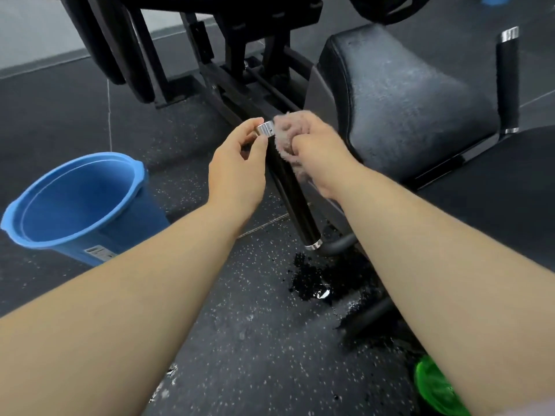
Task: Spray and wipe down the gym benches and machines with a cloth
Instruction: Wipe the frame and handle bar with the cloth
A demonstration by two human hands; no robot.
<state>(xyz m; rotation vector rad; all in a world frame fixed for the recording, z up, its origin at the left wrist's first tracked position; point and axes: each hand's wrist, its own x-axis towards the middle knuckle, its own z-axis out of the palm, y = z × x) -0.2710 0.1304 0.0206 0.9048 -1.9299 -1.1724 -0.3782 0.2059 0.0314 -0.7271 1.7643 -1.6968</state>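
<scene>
- At the far left we see a blue plastic bucket (90,187) standing upright on the speckled black rubber floor (255,325), well apart from both hands; we cannot make out anything inside it
- Behind and above it, the black steel frame of the gym machine (240,70) runs back from the middle of the view
- Our left hand (237,166) reaches in from the lower left, and its thumb and forefinger pinch the chrome end cap (265,128) at the top of the near handle; the other fingers are loosely curled below it
- The near handle (295,202) is a glossy black grip that slants down and to the right, ending in a chrome ring just above the floor
- The pinkish-grey fluffy cloth (285,130) sits bunched against the upper part of that handle, touching the end cap on its right side
- Our right hand (318,151) has its fingers curled round the cloth, gripping it and pressing it to the handle
- Below the handle we note a dark wet patch (318,283) on the floor
- Right of the hands lies the black padded seat (405,100), its surface dull and streaked
- Further right a second handle (507,82) stands upright, chrome-capped like the first
- At the bottom right edge we glimpse a bright green object (432,385), partly hidden by the right forearm; we cannot tell what it is
</scene>
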